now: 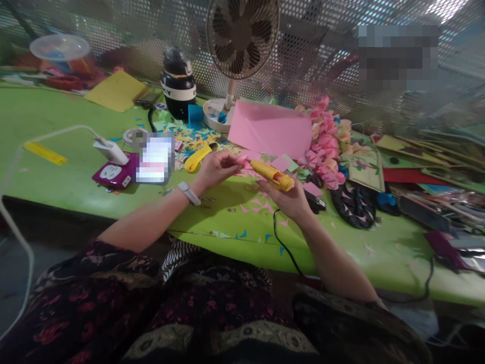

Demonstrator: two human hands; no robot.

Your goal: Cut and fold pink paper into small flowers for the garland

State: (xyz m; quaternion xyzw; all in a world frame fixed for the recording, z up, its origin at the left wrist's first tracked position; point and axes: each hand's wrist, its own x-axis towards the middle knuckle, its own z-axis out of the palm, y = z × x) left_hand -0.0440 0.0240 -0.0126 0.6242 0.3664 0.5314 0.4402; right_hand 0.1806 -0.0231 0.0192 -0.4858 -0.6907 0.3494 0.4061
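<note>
Table top (337, 253), all green, is stretching from one side to the other. At the back, a fan (240, 30) is standing up tall. A big pink sheet (271, 129) is lying in front of it, and a heap of pink and peach paper flowers (326, 144) is sitting just beside the sheet. A black bottle (180, 88) is standing to the left of the fan. A bright phone (153, 159) is lying further left, just beside a purple plug box (104, 174).

The right hand (290, 199) is wrapping around a yellow tool (265, 171), with some fingers hiding under it. The left hand (217, 167) is making a tight pinch, and its fingertips are holding a small pink paper piece (241, 159). That piece is sitting between the two hands, right in front of the tool's dark tip. I cannot tell if the tip is touching it. Tiny pink and blue scraps (261, 206) are lying all over the table under the hands.
</note>
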